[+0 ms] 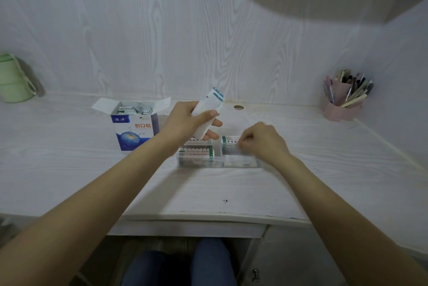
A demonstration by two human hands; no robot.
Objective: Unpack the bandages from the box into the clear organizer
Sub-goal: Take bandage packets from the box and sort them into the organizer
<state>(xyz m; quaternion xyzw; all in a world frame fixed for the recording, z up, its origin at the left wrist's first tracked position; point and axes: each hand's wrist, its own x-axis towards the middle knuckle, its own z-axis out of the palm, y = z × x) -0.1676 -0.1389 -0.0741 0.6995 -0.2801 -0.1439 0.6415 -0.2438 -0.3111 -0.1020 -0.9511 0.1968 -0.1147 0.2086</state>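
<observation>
Bandages going from box to organizer, as I see it.
On the desk, the open box sits left of the clear organizer; my left hand grips a bandage stack above it, my right hand pinches a bandage inside.

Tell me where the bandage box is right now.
The bandage box stands open on the desk, left of centre in the head view, just left of the left hand and the clear organizer.
</observation>
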